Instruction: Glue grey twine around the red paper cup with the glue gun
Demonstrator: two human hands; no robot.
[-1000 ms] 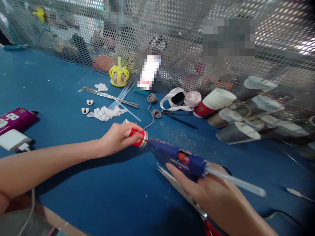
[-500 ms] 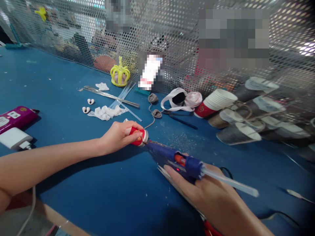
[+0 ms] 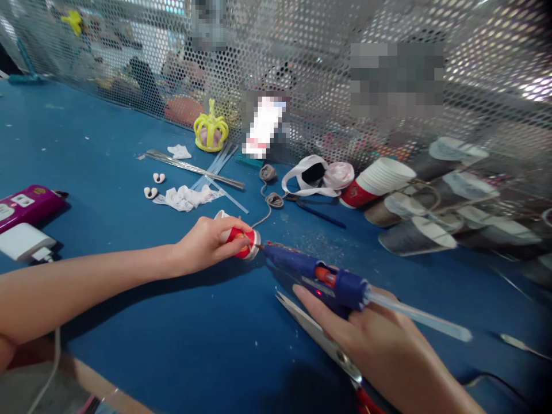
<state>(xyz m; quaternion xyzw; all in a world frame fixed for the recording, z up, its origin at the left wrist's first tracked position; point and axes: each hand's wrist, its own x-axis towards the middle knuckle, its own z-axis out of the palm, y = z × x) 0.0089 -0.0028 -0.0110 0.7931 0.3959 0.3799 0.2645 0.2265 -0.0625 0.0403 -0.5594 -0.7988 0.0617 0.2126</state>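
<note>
Closed around a small red and white paper cup (image 3: 249, 246), my left hand (image 3: 211, 238) holds it on its side just above the table. My right hand (image 3: 362, 328) grips a blue hot glue gun (image 3: 302, 265), its nozzle pointing left at the cup's rim. A clear glue stick (image 3: 422, 316) sticks out of the gun's back, and a small red light glows on its side. Grey yarn (image 3: 267, 213) runs from behind the cup to two small coils. Under my right hand lie scissors (image 3: 323, 339) with red handles, partly hidden.
Stacked paper cups (image 3: 379, 178) and yarn-wrapped cups (image 3: 418, 236) stand at the right. Glue sticks (image 3: 222, 164), metal wires (image 3: 194, 168), white scraps (image 3: 190, 197) and a yellow crown (image 3: 211, 132) lie farther back. A purple power strip (image 3: 30, 207) is at left; a perforated metal screen (image 3: 302, 69) rises behind.
The glue gun has drawn back slightly to the right, with its nozzle now showing at the cup's rim. More of the scissors is visible. My left hand has barely moved.
</note>
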